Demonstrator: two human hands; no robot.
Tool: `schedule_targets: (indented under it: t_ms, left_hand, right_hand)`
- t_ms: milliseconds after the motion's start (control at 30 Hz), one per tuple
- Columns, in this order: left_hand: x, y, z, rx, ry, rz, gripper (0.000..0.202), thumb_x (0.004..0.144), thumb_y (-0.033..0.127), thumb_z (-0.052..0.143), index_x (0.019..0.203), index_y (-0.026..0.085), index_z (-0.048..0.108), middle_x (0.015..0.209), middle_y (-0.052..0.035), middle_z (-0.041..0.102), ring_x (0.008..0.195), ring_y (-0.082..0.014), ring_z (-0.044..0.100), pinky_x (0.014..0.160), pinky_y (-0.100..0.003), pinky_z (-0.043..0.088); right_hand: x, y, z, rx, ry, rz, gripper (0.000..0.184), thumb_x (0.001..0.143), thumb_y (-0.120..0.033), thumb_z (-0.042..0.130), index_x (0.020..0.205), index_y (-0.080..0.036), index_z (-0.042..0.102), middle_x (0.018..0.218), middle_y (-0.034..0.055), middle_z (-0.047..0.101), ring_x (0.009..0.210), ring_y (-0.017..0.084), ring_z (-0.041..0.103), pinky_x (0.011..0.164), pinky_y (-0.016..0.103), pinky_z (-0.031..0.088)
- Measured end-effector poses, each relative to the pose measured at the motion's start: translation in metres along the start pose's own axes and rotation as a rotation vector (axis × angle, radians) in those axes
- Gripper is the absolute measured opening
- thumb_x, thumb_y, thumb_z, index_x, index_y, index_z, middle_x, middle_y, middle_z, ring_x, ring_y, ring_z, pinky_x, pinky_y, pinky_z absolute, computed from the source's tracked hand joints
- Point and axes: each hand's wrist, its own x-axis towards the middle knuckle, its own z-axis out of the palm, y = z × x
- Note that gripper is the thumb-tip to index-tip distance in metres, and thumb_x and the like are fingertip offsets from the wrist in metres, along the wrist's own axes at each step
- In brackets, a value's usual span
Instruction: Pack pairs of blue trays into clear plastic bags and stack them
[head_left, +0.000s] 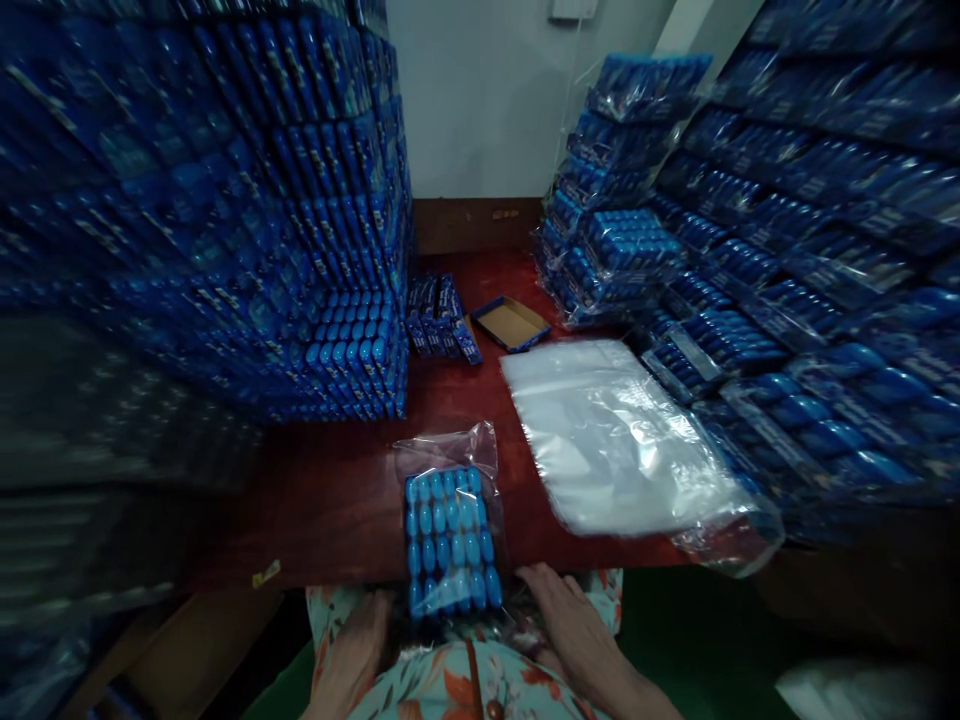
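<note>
A clear plastic bag lies on the table's front edge, close against my body. Inside it is a pack of shiny blue, egg-shaped pieces set in rows. My left hand is at the bag's lower left side, fingers curled in and partly in shadow. At the lower right side, my right hand has bent fingers closed on the loose film. Its fingertips are partly hidden. A stack of flat clear bags lies to the right of the filled one.
Tall stacks of blue packs rise on the left. Bagged packs are piled at the back right, with more along the right side. A shallow open cardboard tray and several blue cartons lie on the red table.
</note>
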Motion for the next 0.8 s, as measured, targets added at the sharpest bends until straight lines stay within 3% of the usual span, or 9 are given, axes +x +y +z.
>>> schedule_targets:
  t_ms: [67, 167, 233, 333, 467, 567, 667, 800]
  left_hand:
    - [0.011, 0.015, -0.020, 0.090, -0.047, -0.027, 0.043, 0.072, 0.006, 0.040, 0.107, 0.019, 0.062, 0.112, -0.0143, 0.066, 0.105, -0.0263, 0.060, 0.091, -0.037, 0.044]
    - [0.023, 0.038, -0.058, 0.106, -0.101, 0.045, 0.037, 0.074, 0.007, 0.040, 0.099, 0.019, 0.064, 0.100, -0.0129, 0.069, 0.095, -0.0269, 0.063, 0.082, -0.036, 0.045]
    - [0.030, 0.050, -0.089, 0.087, -0.100, 0.085, 0.034, 0.077, 0.009, 0.039, 0.095, 0.022, 0.064, 0.092, -0.0103, 0.070, 0.086, -0.0253, 0.065, 0.074, -0.032, 0.045]
    - [0.042, 0.065, -0.140, 0.033, -0.034, 0.191, 0.029, 0.086, 0.018, 0.037, 0.093, 0.026, 0.064, 0.087, -0.0063, 0.070, 0.079, -0.0210, 0.065, 0.068, -0.026, 0.042]
    - [0.058, 0.090, -0.216, 0.122, 0.272, 0.274, 0.024, 0.087, 0.028, 0.042, 0.081, 0.023, 0.064, 0.075, -0.0055, 0.066, 0.070, -0.0197, 0.061, 0.063, -0.024, 0.037]
    - [0.070, 0.109, -0.263, 0.125, 0.576, 0.334, 0.026, 0.086, 0.033, 0.046, 0.069, 0.021, 0.061, 0.065, -0.0035, 0.061, 0.062, -0.0175, 0.055, 0.060, -0.024, 0.034]
    - [0.088, 0.120, -0.291, -0.125, 0.708, 0.460, 0.028, 0.085, 0.039, 0.051, 0.069, 0.020, 0.063, 0.061, -0.0002, 0.059, 0.056, -0.0131, 0.051, 0.056, -0.021, 0.033]
    - [0.121, 0.118, -0.299, -0.535, 0.783, 0.501, 0.026, 0.077, 0.040, 0.062, 0.064, 0.018, 0.064, 0.056, 0.0029, 0.056, 0.054, -0.0101, 0.047, 0.054, -0.020, 0.034]
  right_hand:
    - [0.012, -0.004, -0.002, -0.037, 0.001, -0.073, 0.045, 0.068, -0.017, 0.060, 0.113, -0.020, 0.057, 0.111, 0.0145, 0.063, 0.101, 0.028, 0.060, 0.089, 0.043, 0.045]
    - [0.033, -0.010, -0.012, 0.010, 0.022, -0.186, 0.024, 0.074, -0.014, 0.055, 0.095, -0.022, 0.063, 0.097, 0.0088, 0.068, 0.092, 0.022, 0.062, 0.091, 0.037, 0.043]
    - [0.049, -0.010, -0.028, 0.080, 0.059, -0.239, 0.018, 0.080, -0.014, 0.049, 0.091, -0.021, 0.062, 0.090, 0.0067, 0.068, 0.087, 0.019, 0.061, 0.089, 0.035, 0.043]
    - [0.078, -0.004, -0.070, 0.187, 0.209, -0.252, 0.023, 0.087, -0.016, 0.039, 0.084, -0.021, 0.062, 0.079, 0.0050, 0.065, 0.077, 0.016, 0.059, 0.077, 0.029, 0.044]
    - [0.119, 0.002, -0.143, 0.194, 0.507, -0.140, 0.028, 0.092, -0.026, 0.039, 0.073, -0.022, 0.060, 0.070, 0.0037, 0.059, 0.067, 0.015, 0.054, 0.067, 0.027, 0.041]
    - [0.148, 0.005, -0.186, 0.264, 0.755, -0.076, 0.021, 0.089, -0.031, 0.047, 0.077, -0.022, 0.061, 0.093, 0.0064, 0.061, 0.084, 0.017, 0.057, 0.078, 0.029, 0.042]
    - [0.177, 0.010, -0.200, 0.591, 0.847, -0.074, 0.024, 0.088, -0.035, 0.050, 0.071, -0.020, 0.059, 0.098, 0.0060, 0.063, 0.095, 0.019, 0.058, 0.084, 0.032, 0.044]
    - [0.210, 0.013, -0.188, 1.156, 0.713, -0.049, 0.027, 0.085, -0.043, 0.051, 0.071, -0.020, 0.053, 0.072, 0.0005, 0.064, 0.070, 0.017, 0.063, 0.073, 0.033, 0.050]
